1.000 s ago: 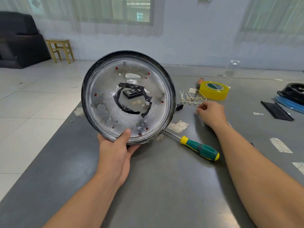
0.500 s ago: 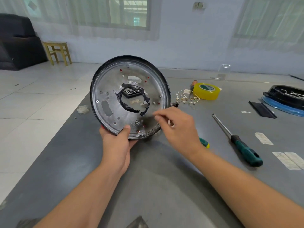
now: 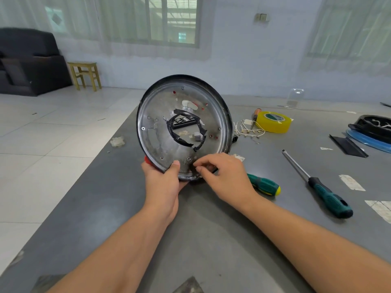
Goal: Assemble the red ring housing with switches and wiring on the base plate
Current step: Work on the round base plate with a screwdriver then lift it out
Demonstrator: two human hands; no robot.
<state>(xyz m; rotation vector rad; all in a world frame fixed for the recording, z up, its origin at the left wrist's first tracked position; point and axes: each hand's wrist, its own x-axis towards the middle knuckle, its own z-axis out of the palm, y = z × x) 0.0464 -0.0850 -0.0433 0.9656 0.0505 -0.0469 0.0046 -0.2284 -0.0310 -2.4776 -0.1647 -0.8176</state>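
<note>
A round metal base plate [image 3: 160,115] with a black rim stands on edge, tilted, above the grey table. Black tape rings its centre hole. A sliver of the red ring housing [image 3: 147,159] shows behind its lower left edge. My left hand [image 3: 164,182] grips the plate's bottom rim, thumb on the face. My right hand [image 3: 224,174] pinches something small against the plate's lower edge, next to a screw; what it pinches is too small to tell.
A green-handled screwdriver [image 3: 263,185] lies partly under my right wrist and a longer one [image 3: 317,182] to the right. Yellow tape roll [image 3: 274,121], small wired parts [image 3: 248,127], a black strip [image 3: 348,145] and a black-and-blue housing [image 3: 372,130] lie further back.
My right hand came back from the small parts near the tape roll to the plate's lower edge. The plate has turned a little to the left.
</note>
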